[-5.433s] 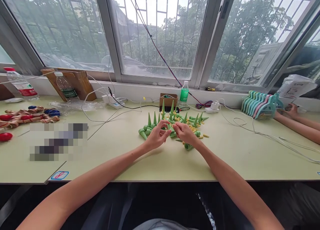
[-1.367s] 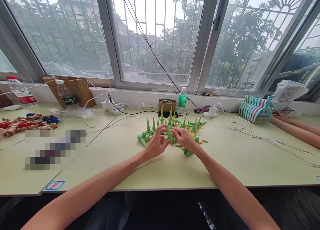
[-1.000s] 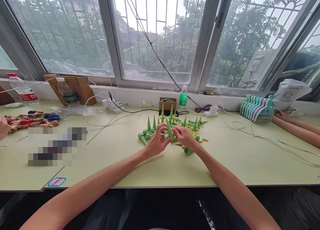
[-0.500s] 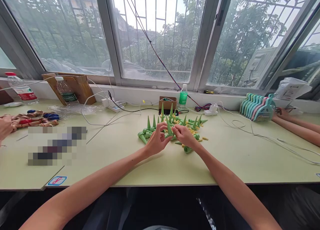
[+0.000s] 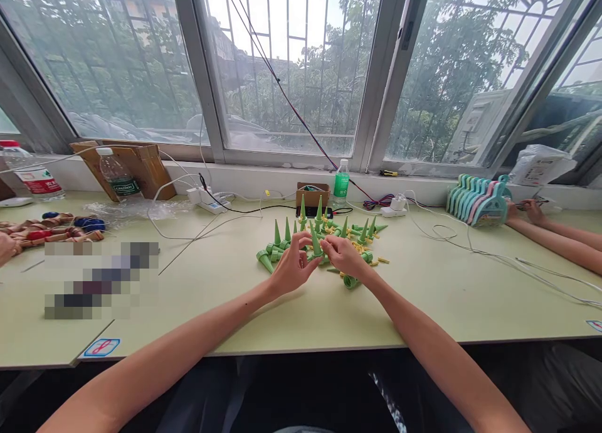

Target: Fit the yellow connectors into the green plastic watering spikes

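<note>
My left hand (image 5: 292, 268) is closed on a green plastic watering spike (image 5: 315, 243), its thumb below and fingers around the side, with the tip pointing up. My right hand (image 5: 343, 255) pinches with thumb and forefinger against the right side of that same spike. Whatever small piece sits between those fingertips is hidden. Around and behind both hands stand and lie several more green spikes (image 5: 264, 261), some upright, some on their sides. Small yellow plastic pegs (image 5: 383, 260) are scattered among them. A spike's open threaded collar (image 5: 350, 282) faces me beneath my right wrist.
Behind the pile are a small cardboard box (image 5: 312, 196) and a green-labelled bottle (image 5: 341, 183). Cables (image 5: 442, 232) cross the table on both sides. Teal and pink hangers (image 5: 477, 201) stand at right, beside another person's hands (image 5: 531, 212). Wooden pieces (image 5: 47, 231) lie at far left.
The whole view has shifted slightly. Both hands keep nearly the same grip at the green watering spike, with no other clear movement among the pieces.
</note>
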### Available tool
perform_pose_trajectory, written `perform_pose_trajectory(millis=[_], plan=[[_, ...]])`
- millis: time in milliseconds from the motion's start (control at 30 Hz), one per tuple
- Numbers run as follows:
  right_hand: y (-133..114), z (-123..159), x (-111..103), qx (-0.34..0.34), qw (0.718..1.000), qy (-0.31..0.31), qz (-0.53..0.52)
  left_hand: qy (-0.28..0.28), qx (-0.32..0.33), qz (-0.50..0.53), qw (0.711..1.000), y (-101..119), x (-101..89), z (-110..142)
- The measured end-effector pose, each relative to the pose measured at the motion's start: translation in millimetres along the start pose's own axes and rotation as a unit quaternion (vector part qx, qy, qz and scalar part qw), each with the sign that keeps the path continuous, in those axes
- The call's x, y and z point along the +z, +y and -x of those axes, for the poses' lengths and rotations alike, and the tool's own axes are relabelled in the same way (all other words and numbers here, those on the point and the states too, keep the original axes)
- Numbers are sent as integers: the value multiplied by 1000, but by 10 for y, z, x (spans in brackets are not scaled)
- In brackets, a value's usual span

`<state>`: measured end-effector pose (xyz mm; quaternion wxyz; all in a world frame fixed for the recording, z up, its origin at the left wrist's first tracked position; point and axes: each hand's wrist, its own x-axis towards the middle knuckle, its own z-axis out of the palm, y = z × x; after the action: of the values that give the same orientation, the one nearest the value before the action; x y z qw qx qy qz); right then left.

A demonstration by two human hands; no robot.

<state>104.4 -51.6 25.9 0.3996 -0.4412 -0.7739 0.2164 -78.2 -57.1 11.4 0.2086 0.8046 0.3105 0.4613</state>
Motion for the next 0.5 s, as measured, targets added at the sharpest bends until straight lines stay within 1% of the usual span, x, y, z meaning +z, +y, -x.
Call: perform_pose_trajectory(millis=[167, 500], plan=[[-13, -3, 0, 2, 1000, 0, -1, -1, 4, 9, 1000, -2, -3, -1], [-16, -10, -1, 1, 1000, 2, -1, -8, -12, 3, 1000, 6, -10, 3]])
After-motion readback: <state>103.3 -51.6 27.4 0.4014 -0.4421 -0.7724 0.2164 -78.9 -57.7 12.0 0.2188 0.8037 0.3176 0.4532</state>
